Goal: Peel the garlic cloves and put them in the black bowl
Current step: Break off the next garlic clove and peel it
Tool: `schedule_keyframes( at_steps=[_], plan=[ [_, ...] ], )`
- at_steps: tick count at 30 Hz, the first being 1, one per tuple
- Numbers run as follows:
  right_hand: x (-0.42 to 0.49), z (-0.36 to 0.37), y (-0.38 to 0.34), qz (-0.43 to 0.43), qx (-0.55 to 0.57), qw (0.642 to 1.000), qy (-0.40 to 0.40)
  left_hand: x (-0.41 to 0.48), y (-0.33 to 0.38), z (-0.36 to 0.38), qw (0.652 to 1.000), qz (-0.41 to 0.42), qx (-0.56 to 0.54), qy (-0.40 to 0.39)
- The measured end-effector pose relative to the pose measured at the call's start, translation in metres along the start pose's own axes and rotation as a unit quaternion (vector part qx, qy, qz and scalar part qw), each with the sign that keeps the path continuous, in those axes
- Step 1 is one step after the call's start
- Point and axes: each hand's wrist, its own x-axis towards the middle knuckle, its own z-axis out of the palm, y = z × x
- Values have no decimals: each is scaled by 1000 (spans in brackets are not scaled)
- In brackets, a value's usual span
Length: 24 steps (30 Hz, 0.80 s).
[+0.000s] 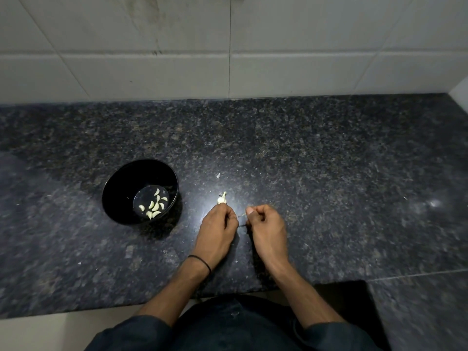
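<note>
Sticking out beyond the left hand, a garlic clove is pinched, its lower end hidden by the fingers. Just right of that grip the right hand is curled; whether anything is held cannot be told. Left of the grip, peeled cloves are seen in the black bowl.

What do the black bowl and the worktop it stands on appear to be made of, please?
Black bowl: glossy, likely plastic or melamine, possibly glazed ceramic; its flat bottom mirrors the light. Worktop: polished dark stone, probably granite, judging by the grey-brown speckle and the bright glare spot on it.
</note>
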Motion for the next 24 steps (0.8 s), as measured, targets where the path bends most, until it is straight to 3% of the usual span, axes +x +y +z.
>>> schedule_keyframes(
  at_steps=[4,12,19,24],
  plan=[
    [2,0,0,1,4,1000,-8,1,-2,-1,1000,-2,2,-1],
    [5,4,3,17,28,999,-11,-6,3,-5,992,-36,-120,-18],
    [3,5,0,8,19,1000,-23,-4,2,-3,988,-47,-150,-6],
    [3,6,3,-2,5,1000,-24,-2,1,-2,975,-103,-194,-25]
  ],
)
